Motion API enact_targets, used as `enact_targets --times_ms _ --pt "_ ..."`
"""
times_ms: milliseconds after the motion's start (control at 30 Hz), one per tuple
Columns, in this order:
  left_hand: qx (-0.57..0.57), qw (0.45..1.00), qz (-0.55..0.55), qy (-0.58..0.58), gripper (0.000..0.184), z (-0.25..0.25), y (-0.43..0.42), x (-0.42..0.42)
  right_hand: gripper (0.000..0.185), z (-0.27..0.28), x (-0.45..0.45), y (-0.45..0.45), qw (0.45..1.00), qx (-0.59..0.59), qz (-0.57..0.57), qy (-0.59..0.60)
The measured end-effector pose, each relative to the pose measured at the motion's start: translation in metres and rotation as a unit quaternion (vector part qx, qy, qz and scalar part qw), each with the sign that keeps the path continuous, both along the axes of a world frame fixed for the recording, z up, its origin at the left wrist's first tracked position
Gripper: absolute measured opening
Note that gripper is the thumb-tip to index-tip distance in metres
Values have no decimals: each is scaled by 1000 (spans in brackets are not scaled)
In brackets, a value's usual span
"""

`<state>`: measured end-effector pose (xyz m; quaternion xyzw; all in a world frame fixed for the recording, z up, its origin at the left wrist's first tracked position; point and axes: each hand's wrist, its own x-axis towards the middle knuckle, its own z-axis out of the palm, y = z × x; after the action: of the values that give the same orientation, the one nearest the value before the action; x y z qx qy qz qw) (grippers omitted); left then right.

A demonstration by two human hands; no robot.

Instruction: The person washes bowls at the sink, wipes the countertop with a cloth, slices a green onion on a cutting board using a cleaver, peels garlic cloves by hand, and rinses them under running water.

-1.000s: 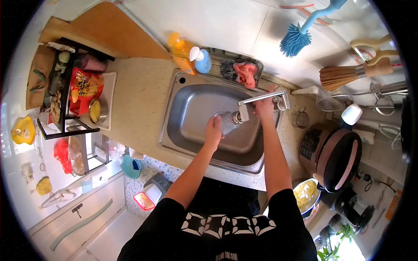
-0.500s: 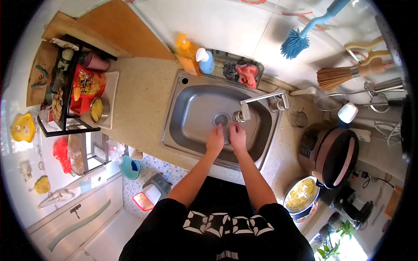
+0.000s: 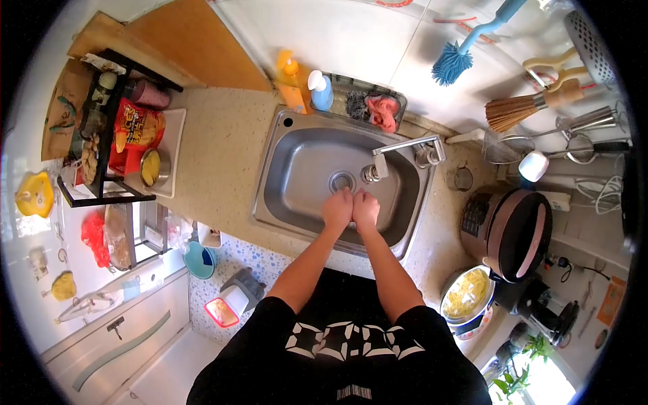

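Both hands are over the steel sink (image 3: 304, 179), side by side and close together. My left hand (image 3: 338, 210) is curled, with its fingers pressed together just below the drain (image 3: 342, 181). Beside it, my right hand (image 3: 365, 209) is also curled, its fingertips near those of the left. Whatever lies between or inside the hands is hidden or too small to name. Above and right of them hangs the faucet (image 3: 398, 146), its spout over the basin. No water stream shows under it.
Behind the sink stand an orange bottle (image 3: 292, 84), a blue bottle (image 3: 322, 93) and a rack with a red cloth (image 3: 383, 113). A cooker (image 3: 513, 233) and a bowl of yellow food (image 3: 466, 293) are on the right. A black shelf (image 3: 111, 200) stands left.
My right hand has moved from the faucet handle down to beside my left hand. The clear, splashing shape at my left hand is gone, and both hands have drawn closer together.
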<state>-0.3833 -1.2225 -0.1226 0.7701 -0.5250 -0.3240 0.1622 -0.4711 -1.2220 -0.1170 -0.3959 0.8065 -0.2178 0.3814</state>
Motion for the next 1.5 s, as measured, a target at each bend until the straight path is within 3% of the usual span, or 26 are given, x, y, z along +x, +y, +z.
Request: enact_targets --times_ms 267,567,767,1000,1067,1100,1200,1267,1367,1500 --pt "-21 1000 -23 -3 51 -13 6 -1 44 -14 -6 6 1000 2 25 -14" --pt "-6 999 9 -30 48 9 12 -6 46 -13 -8 18 1000 6 -14 -24" --pt "-7 999 -39 -23 50 -9 24 -1 46 -34 -9 29 999 27 38 -6" --pt "-24 996 -85 13 50 -30 36 8 38 -20 -7 41 998 11 61 -11" --pt "27 998 -60 18 47 -20 36 10 37 -25 -9 45 997 27 70 -12" --pt "53 997 -47 21 46 -11 36 11 41 -34 -13 48 996 44 51 -58" --pt "175 965 56 185 58 14 32 23 56 -42 -22 53 979 63 25 -194" --pt "169 960 97 202 69 23 34 30 65 0 -29 56 959 35 46 -278" --pt "180 950 97 235 82 0 36 44 77 28 -41 66 943 -119 256 -175" --pt "162 935 80 305 91 12 37 34 87 44 -53 79 943 -114 299 -96"
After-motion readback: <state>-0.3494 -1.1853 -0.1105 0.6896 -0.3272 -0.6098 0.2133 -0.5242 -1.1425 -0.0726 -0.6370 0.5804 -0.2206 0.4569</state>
